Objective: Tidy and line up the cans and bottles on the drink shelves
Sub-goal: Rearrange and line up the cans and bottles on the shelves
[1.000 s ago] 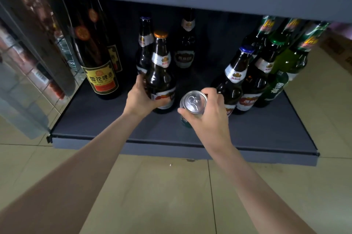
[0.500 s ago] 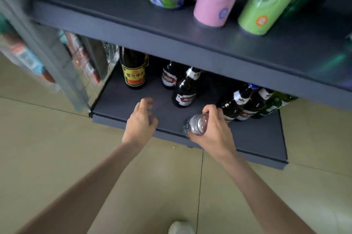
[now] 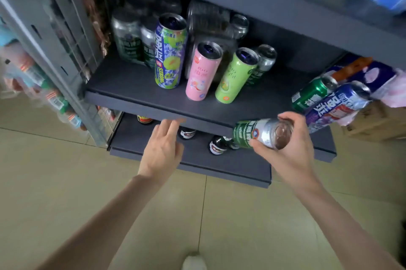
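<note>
Right hand (image 3: 292,151) gripping a tilted silver-green can (image 3: 261,133) at four o'clock, just before the middle shelf (image 3: 140,85); left hand (image 3: 163,148) spread, empty, perhaps brushing that shelf's edge at six o'clock.

Three tall cans (image 3: 203,65) stood in a row on the middle shelf (image 3: 140,85), glass jars (image 3: 126,36) behind them, beer bottles (image 3: 217,146) on the shelf below.
</note>
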A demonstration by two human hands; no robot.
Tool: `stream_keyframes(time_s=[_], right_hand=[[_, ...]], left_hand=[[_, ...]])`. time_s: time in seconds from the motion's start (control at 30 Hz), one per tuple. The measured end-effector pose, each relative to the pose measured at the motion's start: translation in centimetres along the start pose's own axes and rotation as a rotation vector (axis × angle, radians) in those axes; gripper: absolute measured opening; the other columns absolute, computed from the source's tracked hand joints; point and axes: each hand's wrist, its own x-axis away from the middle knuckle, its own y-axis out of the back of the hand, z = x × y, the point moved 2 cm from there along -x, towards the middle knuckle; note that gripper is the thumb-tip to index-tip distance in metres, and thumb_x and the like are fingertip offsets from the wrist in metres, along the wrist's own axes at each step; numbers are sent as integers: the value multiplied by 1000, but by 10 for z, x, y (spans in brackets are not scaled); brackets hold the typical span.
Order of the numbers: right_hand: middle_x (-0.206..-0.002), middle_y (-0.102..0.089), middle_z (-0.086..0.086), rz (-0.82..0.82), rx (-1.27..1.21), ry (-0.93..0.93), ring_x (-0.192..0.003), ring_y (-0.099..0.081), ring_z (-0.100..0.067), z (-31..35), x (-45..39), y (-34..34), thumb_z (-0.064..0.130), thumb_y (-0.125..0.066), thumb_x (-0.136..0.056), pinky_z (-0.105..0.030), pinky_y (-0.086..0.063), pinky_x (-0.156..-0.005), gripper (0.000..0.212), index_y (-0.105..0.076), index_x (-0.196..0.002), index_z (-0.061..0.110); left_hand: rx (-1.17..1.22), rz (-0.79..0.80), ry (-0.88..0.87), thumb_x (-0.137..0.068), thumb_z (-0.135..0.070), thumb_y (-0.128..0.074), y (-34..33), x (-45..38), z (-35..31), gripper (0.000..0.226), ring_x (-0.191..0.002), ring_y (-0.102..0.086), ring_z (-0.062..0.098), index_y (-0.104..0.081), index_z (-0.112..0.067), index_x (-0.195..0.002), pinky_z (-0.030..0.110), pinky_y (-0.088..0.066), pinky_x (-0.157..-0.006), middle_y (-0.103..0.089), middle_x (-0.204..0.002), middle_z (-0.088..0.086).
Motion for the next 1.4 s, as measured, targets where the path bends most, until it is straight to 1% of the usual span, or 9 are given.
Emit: stream_keyframes(time_s=[0.13,0.43,0.53,0.63,0.8,0.93,1.07,1.23,1.4], right_hand=[[-116,-46,-3,-23,-23,-99,-102,-54,-23,-19,-58,-2,18,-84,-62,-46,-53,-82,72,-39,-119,21],[-131,-38,-16,-16,84,-173,-118,-45,-37,-29,-134,-21,22,-78,-72,-52,-49,-90,72,-36,-129,11],[-144,-25,-18,-38,272,-178,-130,-28,-41,-12,-122,-12,27,-76,-76,-49,-35,-104,85,-25,-143,12],[-144,-30,-15,-131,406,84,-130,-26,-38,21,-107,-8,34,-75,-75,-43,-22,-106,86,-28,-143,11],[-146,-36,-5,125,31,136,-133,-32,-24,49,-133,-47,21,-79,-72,-27,-23,-109,91,-25,-145,12],[-123,-56,3,117,-122,75,-114,-53,-13,41,-141,-62,10,-79,-69,-10,-33,-88,75,-42,-135,17],[-112,-51,1,36,17,103,-94,-50,-14,38,-129,-53,14,-83,-63,-16,-35,-79,64,-48,-116,13],[-109,-51,-5,167,139,105,-92,-52,-19,58,-64,-21,9,-82,-61,-22,-38,-76,60,-44,-107,15],[-106,-53,12,330,83,143,-95,-53,-12,141,6,64,16,-82,-59,-25,-42,-80,74,-40,-118,34]], left_hand=[[-8,-14,33,-74,7,-48,-7,-20,-27,55,-99,-48,36,-51,-8,-127,40,-38,-89,-51,-122,14],[40,-41,293,-82,5,-48,1,-12,-16,58,-107,-41,31,-44,-17,-136,36,-34,-92,-45,-123,14],[119,-74,299,-83,-1,-55,9,-19,-19,56,-112,-46,29,-42,-16,-135,35,-36,-91,-47,-124,11],[268,-152,258,-82,-11,-66,16,-55,-34,62,-119,-46,22,-38,-13,-137,28,-37,-93,-47,-130,6],[538,-246,259,-74,-20,-74,10,-124,-60,76,-119,-48,18,-35,-15,-138,16,-35,-91,-49,-132,4],[442,-179,348,-70,-22,-79,-4,-152,-55,70,-111,-50,17,-43,-11,-129,13,-33,-87,-50,-126,6],[383,-223,306,-63,-17,-81,8,-131,-63,62,-87,-40,8,-52,-10,-117,8,-27,-69,-47,-110,2],[432,-151,382,-61,-15,-84,55,-42,-63,57,-93,-51,13,-57,-18,-111,15,-34,-73,-52,-99,-7],[504,16,357,-36,-49,-69,165,7,-99,59,-89,-61,10,-54,-45,-92,21,-46,-78,-56,-95,-11]])
